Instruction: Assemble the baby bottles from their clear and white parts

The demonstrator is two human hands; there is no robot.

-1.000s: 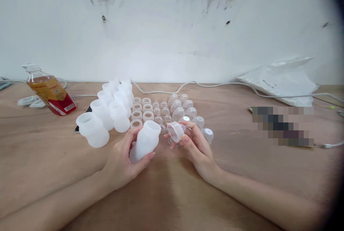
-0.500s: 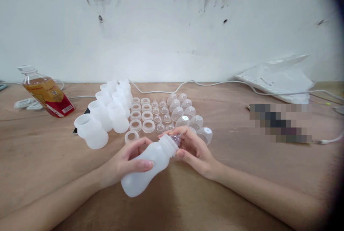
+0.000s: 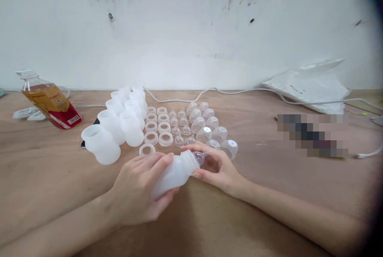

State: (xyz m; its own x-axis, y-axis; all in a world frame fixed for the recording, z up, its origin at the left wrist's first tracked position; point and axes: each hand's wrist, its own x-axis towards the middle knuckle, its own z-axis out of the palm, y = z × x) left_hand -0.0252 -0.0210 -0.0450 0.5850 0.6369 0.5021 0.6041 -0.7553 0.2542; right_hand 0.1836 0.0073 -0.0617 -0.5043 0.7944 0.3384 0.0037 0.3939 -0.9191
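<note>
A frosted white baby bottle (image 3: 172,177) lies tilted in the air, its neck pointing up and right. My left hand (image 3: 143,185) wraps round its body. At the neck, the fingers and thumb of my right hand (image 3: 218,167) grip the white collar ring (image 3: 189,162), from which a clear nipple (image 3: 200,157) sticks out. Behind the hands stand rows of frosted bottles (image 3: 131,127), collar rings (image 3: 165,139), clear nipples (image 3: 186,130) and clear dome caps (image 3: 220,134). My right hand is close to the nearest caps.
At the left, a drink bottle (image 3: 54,101) leans over the wooden table (image 3: 257,217), near a white plug (image 3: 25,112). A white cable (image 3: 179,101) runs along the wall. A plastic bag (image 3: 311,85) and a pixelated dark object (image 3: 311,135) lie at the right.
My left hand has turned over and shifted its grip, its back now upward round the bottle's body. The bottle lies a little flatter. My right hand stays at the collar ring.
</note>
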